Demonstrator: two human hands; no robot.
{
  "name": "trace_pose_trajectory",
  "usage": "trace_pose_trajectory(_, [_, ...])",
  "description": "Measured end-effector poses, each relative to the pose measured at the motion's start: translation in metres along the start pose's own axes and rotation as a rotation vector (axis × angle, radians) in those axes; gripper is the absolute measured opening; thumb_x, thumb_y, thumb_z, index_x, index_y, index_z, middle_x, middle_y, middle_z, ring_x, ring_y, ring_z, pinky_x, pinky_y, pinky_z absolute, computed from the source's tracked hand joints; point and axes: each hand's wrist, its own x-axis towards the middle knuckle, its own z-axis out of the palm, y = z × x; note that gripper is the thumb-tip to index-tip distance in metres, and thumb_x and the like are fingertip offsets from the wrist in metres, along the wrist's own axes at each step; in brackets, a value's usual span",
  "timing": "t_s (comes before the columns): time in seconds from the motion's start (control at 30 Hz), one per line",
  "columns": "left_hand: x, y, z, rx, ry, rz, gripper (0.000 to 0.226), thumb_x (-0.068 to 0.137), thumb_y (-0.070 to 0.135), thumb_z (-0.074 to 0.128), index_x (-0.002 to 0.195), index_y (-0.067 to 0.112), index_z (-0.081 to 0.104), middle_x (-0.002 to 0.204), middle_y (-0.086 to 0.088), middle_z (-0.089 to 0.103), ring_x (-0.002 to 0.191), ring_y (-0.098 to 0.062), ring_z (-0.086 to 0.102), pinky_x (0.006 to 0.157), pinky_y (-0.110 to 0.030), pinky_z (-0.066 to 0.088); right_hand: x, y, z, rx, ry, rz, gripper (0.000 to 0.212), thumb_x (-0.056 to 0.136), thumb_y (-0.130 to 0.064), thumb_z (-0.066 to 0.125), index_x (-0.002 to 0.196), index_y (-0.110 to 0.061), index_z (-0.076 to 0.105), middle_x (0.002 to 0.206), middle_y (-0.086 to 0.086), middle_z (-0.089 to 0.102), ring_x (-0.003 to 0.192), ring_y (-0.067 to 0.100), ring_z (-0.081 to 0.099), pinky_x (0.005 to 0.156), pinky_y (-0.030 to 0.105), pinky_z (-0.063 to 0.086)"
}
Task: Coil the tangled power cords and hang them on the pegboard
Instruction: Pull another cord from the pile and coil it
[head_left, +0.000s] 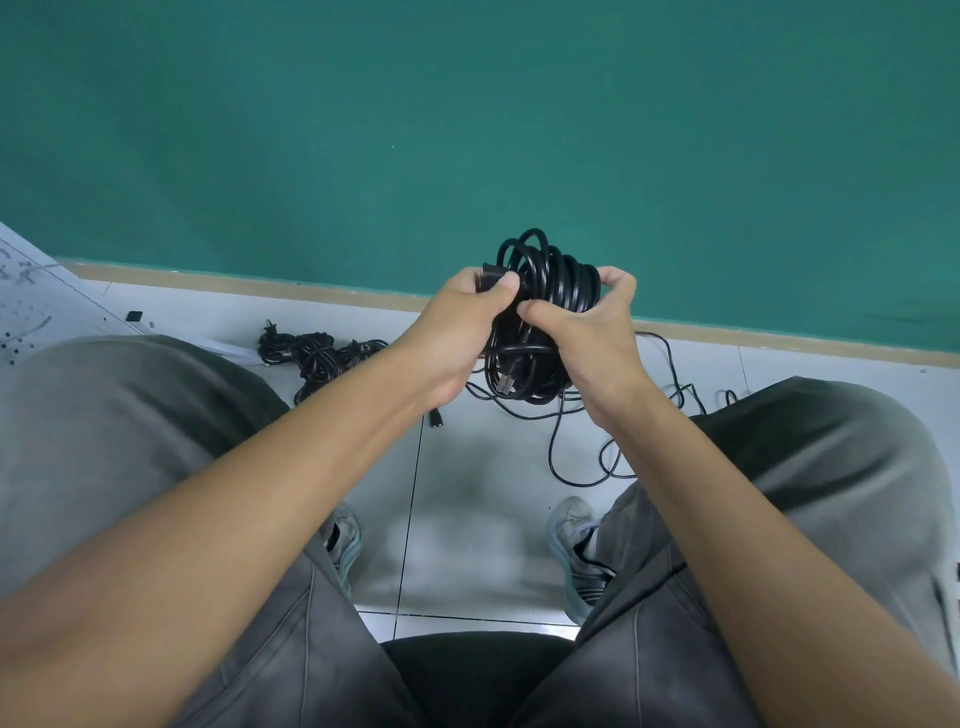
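both hands, left hand and right hand, clamped round the coiled cord; loosen either and those loops probably spring apart

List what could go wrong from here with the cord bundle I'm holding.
1. The coiled cord is held by both hands, the left hand pinching the plug end and the right hand gripping the loops; if either grip eases, the loops may spring apart.
2. A loose cord trails on the floor near the right shoe and might snag.
3. The tangled pile lies close by and could catch it.
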Motion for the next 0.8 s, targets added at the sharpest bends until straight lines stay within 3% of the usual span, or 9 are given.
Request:
trace_pose_trajectory(0.07, [0.002, -0.002, -0.002, 0.19, 0.055, 0.083, 0.016, 0.109, 0.029, 0.051, 0.107, 0.017, 0.062, 0.117, -0.009, 0.071, 0.113, -0.024, 0.066, 0.108, -0.05, 0.049, 0.001, -0.001, -0.005, -0.043, -0.006, -0.021, 0.067, 0.082, -0.007, 0.076, 0.128, -0.027, 0.03, 0.089, 0.002, 0.065, 0.069, 0.017, 0.065, 0.073, 0.036, 0.061])
trace_pose_trajectory(0.13, [0.005, -0.005, -0.006, 0.34, 0.106, 0.196, 0.021, 0.105, 0.033, 0.055, 0.107, 0.014, 0.065, 0.115, -0.013, 0.071, 0.105, -0.023, 0.065, 0.103, -0.049, 0.05, 0.0, -0.002, -0.008, -0.106, -0.057, -0.053, 0.068, 0.083, -0.004, 0.071, 0.131, -0.031, 0.033, 0.082, 0.001, 0.062, 0.062, 0.016, 0.058, 0.063, 0.03, 0.057])
trace_pose_trajectory(0.23, [0.007, -0.004, -0.012, 0.541, 0.117, 0.341, 0.036, 0.104, 0.029, 0.059, 0.13, 0.004, 0.064, 0.139, -0.013, 0.064, 0.131, -0.023, 0.058, 0.111, -0.038, 0.042, 0.002, 0.0, -0.01, -0.117, -0.144, -0.035, 0.056, 0.083, -0.003, 0.071, 0.127, -0.028, 0.049, 0.094, 0.0, 0.068, 0.076, 0.012, 0.066, 0.083, 0.037, 0.062])
trace_pose_trajectory(0.3, [0.006, -0.004, -0.014, 0.616, 0.141, 0.471, 0.037, 0.103, 0.028, 0.058, 0.128, 0.001, 0.066, 0.145, -0.011, 0.058, 0.134, -0.02, 0.053, 0.114, -0.034, 0.038, 0.004, 0.001, -0.01, -0.066, -0.168, 0.017, 0.048, 0.08, -0.005, 0.072, 0.12, -0.025, 0.055, 0.099, -0.001, 0.07, 0.086, 0.013, 0.07, 0.091, 0.046, 0.06])
trace_pose_trajectory(0.43, [0.002, -0.001, -0.016, 0.631, 0.179, 0.689, 0.031, 0.098, 0.03, 0.057, 0.097, 0.002, 0.069, 0.107, -0.006, 0.06, 0.099, -0.018, 0.056, 0.092, -0.039, 0.049, 0.006, 0.001, -0.013, 0.029, -0.241, 0.105, 0.046, 0.078, -0.008, 0.073, 0.119, -0.02, 0.057, 0.099, 0.003, 0.069, 0.091, 0.021, 0.071, 0.092, 0.053, 0.06])
trace_pose_trajectory(0.6, [0.0, 0.007, -0.023, 0.873, 0.11, 0.707, 0.031, 0.104, 0.041, 0.047, 0.102, 0.012, 0.057, 0.064, 0.005, 0.048, 0.063, -0.027, 0.044, 0.061, -0.04, 0.034, 0.009, 0.004, -0.023, 0.096, -0.316, 0.212, 0.052, 0.083, -0.024, 0.082, 0.127, -0.014, 0.056, 0.117, 0.013, 0.073, 0.108, 0.034, 0.072, 0.094, 0.054, 0.058])
trace_pose_trajectory(0.67, [0.001, 0.008, -0.026, 0.866, 0.081, 0.661, 0.025, 0.106, 0.038, 0.049, 0.102, 0.015, 0.056, 0.052, 0.006, 0.042, 0.055, -0.019, 0.041, 0.057, -0.038, 0.027, 0.01, 0.004, -0.025, 0.087, -0.328, 0.209, 0.055, 0.081, -0.026, 0.085, 0.126, -0.015, 0.056, 0.117, 0.013, 0.073, 0.107, 0.032, 0.073, 0.097, 0.055, 0.057])
trace_pose_trajectory(0.73, [0.003, 0.009, -0.029, 0.823, 0.061, 0.604, 0.021, 0.106, 0.035, 0.05, 0.099, 0.016, 0.057, 0.052, 0.011, 0.046, 0.054, -0.012, 0.042, 0.057, -0.035, 0.03, 0.012, 0.005, -0.026, 0.065, -0.338, 0.191, 0.048, 0.083, -0.018, 0.082, 0.124, -0.017, 0.057, 0.107, 0.008, 0.073, 0.099, 0.028, 0.074, 0.096, 0.053, 0.057])
trace_pose_trajectory(0.8, [0.004, 0.011, -0.031, 0.713, 0.052, 0.572, 0.022, 0.103, 0.038, 0.05, 0.098, 0.018, 0.059, 0.069, 0.013, 0.06, 0.067, -0.016, 0.054, 0.068, -0.038, 0.044, 0.012, 0.003, -0.024, 0.048, -0.385, 0.193, 0.044, 0.085, -0.01, 0.076, 0.125, -0.016, 0.057, 0.102, 0.007, 0.071, 0.092, 0.026, 0.072, 0.093, 0.05, 0.057])
